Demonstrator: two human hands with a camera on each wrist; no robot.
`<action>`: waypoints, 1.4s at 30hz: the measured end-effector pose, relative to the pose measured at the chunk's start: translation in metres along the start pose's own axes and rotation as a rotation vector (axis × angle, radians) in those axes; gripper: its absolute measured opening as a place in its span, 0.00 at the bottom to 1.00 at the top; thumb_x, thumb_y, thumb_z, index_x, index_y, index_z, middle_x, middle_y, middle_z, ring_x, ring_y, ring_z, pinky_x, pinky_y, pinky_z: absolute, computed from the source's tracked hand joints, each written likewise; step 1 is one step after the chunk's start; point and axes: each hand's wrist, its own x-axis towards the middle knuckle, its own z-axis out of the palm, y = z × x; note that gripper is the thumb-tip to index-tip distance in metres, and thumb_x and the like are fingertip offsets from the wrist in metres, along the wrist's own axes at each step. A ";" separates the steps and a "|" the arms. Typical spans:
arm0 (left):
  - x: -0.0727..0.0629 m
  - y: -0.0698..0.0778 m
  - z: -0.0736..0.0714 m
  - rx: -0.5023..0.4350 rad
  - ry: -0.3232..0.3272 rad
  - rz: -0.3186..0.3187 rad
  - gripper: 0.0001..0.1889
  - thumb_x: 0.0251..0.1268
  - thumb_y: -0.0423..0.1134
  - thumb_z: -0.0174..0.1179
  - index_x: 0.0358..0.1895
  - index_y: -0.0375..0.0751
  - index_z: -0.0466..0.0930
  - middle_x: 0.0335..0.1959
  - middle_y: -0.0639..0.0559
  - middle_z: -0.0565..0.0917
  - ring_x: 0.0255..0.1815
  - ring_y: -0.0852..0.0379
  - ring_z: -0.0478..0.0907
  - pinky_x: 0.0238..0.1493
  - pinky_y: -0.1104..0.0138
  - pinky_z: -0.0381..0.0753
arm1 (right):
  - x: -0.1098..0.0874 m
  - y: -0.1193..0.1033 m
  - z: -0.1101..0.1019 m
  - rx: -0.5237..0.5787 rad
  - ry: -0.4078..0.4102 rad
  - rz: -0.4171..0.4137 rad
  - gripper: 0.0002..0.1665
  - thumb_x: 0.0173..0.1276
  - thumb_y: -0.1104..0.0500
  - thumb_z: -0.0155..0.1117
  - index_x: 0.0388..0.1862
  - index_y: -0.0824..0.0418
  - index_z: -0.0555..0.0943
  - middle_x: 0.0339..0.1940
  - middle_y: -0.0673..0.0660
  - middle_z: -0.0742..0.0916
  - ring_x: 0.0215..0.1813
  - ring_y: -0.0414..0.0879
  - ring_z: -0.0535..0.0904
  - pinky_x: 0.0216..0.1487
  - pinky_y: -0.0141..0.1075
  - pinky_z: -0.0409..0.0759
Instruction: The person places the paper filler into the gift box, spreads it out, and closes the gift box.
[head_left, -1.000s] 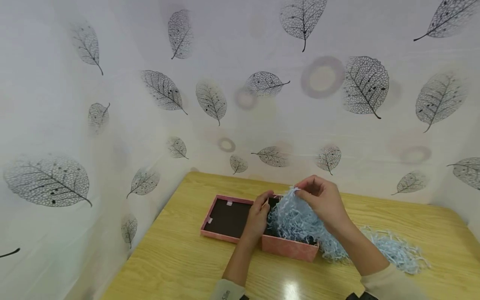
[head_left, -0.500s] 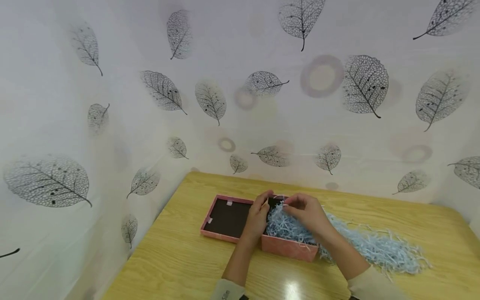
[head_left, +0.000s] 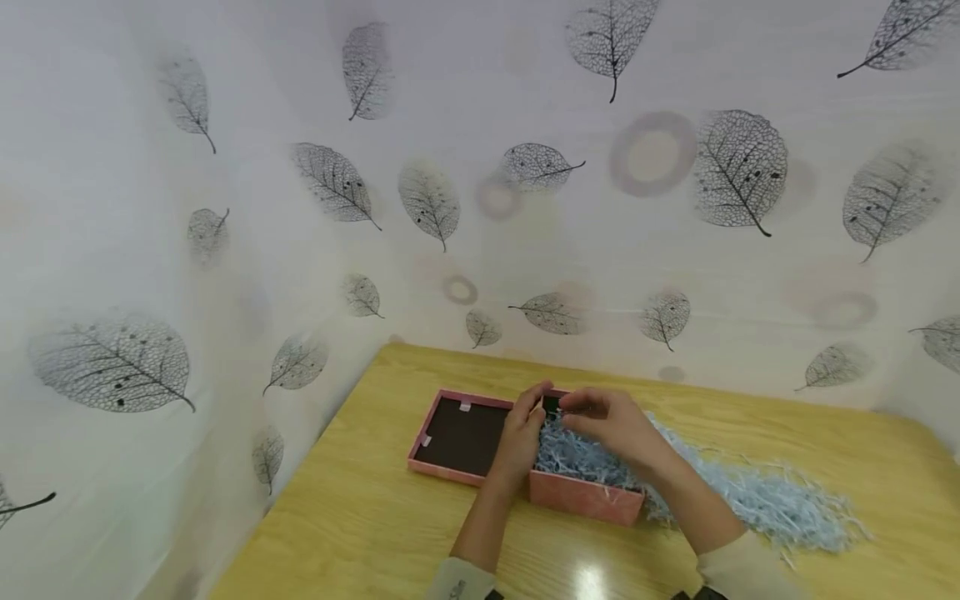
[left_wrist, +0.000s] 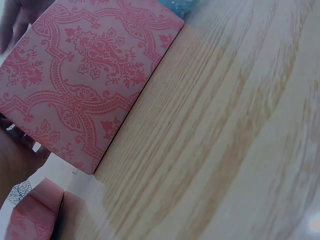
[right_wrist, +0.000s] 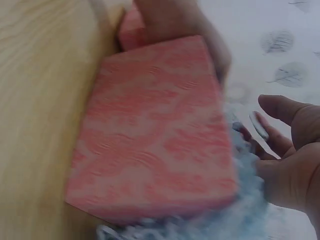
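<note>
A pink patterned box point(head_left: 585, 497) with a dark inside stands on the table, filled with pale blue shredded paper point(head_left: 573, 454). At its left end, my left hand point(head_left: 519, 437) grips the side wall; the left wrist view shows that hand point(left_wrist: 20, 155) at the edge of the patterned box point(left_wrist: 90, 75). Over the paper hovers my right hand point(head_left: 611, 425), its thumb and fingers parted. In the right wrist view nothing shows between the thumb and fingers of this hand point(right_wrist: 295, 150), close beside the paper point(right_wrist: 247, 185).
Left of the box lies its pink lid point(head_left: 442, 472), inside up, with small white tabs. More shredded paper point(head_left: 787, 500) spreads over the wooden table point(head_left: 352, 517) to the right. A leaf-printed curtain point(head_left: 465, 125) hangs behind.
My right hand has come down from lifting a tuft of shredded paper, let it fall into the box and parted its fingers. My left hand stays on the box.
</note>
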 end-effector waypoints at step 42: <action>0.000 0.000 0.003 -0.009 0.027 0.000 0.24 0.87 0.34 0.43 0.78 0.51 0.72 0.80 0.52 0.69 0.82 0.46 0.61 0.79 0.43 0.61 | -0.005 0.009 -0.003 0.180 -0.215 0.107 0.30 0.85 0.55 0.56 0.69 0.80 0.72 0.61 0.73 0.83 0.63 0.62 0.83 0.64 0.49 0.82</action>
